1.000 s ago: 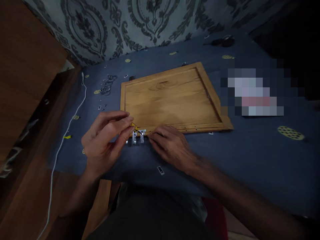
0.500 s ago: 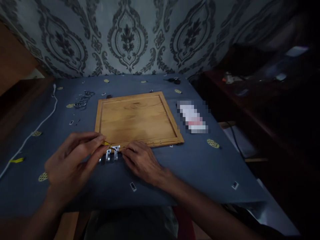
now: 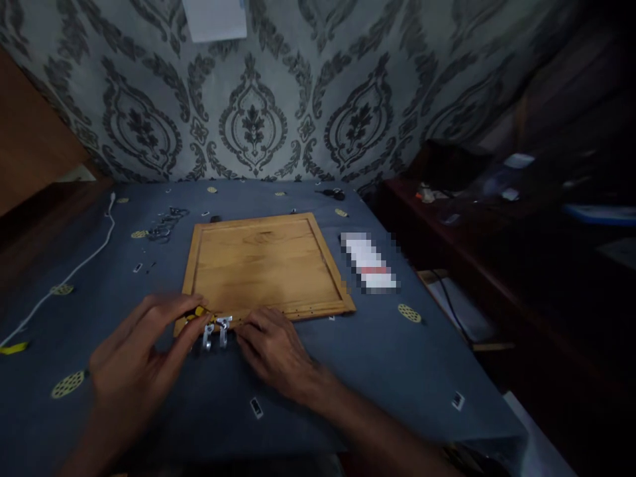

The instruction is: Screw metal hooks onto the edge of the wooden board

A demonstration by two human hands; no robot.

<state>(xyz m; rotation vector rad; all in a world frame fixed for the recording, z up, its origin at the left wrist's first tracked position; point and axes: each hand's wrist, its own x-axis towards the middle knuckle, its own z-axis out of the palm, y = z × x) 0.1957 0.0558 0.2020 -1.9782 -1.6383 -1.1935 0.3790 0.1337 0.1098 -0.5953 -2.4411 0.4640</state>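
A framed wooden board (image 3: 258, 262) lies on the blue tablecloth with metal hooks (image 3: 223, 331) along its near edge, toward the left. My left hand (image 3: 142, 338) pinches a small screwdriver (image 3: 200, 311) by its yellow-and-black handle. Its thin shaft points at the top of the right-hand hook; whether the tip sits in a screw is too small to tell. Just right of that hook, my right hand (image 3: 275, 351) grips the board's near edge, its fingers curled and the fingertips partly hidden. Small dark holes dot the edge farther right.
Several loose metal hooks (image 3: 166, 225) lie at the far left, with tiny dark pieces nearer me. A white cable (image 3: 79, 265) runs down the left side. Right of the board is a blurred-out white object (image 3: 370, 263). Black keys or a cord (image 3: 332, 194) sit at the back.
The head view has tipped up, so the board and hands appear lower. My left hand has rolled slightly, showing more of the screwdriver's handle. My right hand keeps its place on the edge.
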